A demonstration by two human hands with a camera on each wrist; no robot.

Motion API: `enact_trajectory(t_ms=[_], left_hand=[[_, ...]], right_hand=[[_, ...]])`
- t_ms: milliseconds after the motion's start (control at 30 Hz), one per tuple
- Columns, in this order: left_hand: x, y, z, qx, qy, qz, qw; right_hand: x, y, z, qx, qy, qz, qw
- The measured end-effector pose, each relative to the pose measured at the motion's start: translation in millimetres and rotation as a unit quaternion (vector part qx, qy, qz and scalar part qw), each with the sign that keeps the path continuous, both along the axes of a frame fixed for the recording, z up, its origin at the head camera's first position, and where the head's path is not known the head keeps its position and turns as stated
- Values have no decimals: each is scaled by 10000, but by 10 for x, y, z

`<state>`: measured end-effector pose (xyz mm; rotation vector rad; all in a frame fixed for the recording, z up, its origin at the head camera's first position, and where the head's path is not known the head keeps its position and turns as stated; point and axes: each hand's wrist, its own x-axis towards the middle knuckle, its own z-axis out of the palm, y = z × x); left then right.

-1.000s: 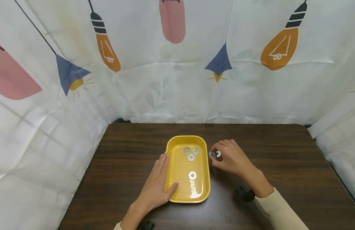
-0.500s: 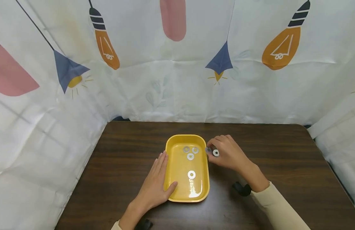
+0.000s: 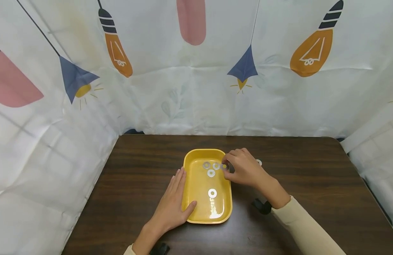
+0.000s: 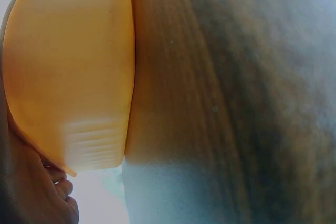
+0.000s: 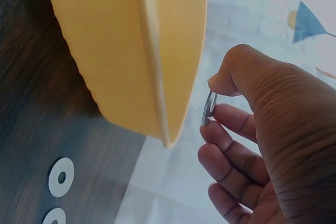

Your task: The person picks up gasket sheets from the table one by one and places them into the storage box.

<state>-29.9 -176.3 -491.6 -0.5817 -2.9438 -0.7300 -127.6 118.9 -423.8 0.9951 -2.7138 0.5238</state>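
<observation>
A yellow tray [image 3: 204, 209] stands on the table with several flat metal washers lying in it. Three of these, including one washer [image 3: 211, 173], are grouped near its far end; another washer [image 3: 212, 193] is closer to me. My left hand [image 3: 171, 203] rests along the tray's left side, fingers straight, thumb over the rim. Thumb and fingertips of my right hand [image 3: 244, 168] pinch a washer [image 5: 209, 109] at the tray's right rim. In the right wrist view this washer is held on edge, apart from the tray wall.
On the dark wood table [image 3: 311, 184], a loose washer [image 3: 259, 162] shows behind my right hand. The right wrist view has two washers on the table, one of them a white-looking washer [image 5: 61, 177]. A patterned curtain [image 3: 196, 99] hangs behind the table.
My right hand has moved left with the pinched washer, from beside the tray to over its right rim. A washer on the table now shows behind that hand. My left hand stays put.
</observation>
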Motion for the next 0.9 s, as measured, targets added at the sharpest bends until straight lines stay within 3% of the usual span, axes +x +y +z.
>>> enact_trajectory(t_ms=[533, 900], left_hand=[[0, -10, -12, -23, -54, 14, 10000], [-13, -13, -23, -67, -51, -19, 10000]], right_hand=[[-164, -256, 100, 279, -29, 253, 9993], [-246, -423, 109, 364, -339, 340, 9982]])
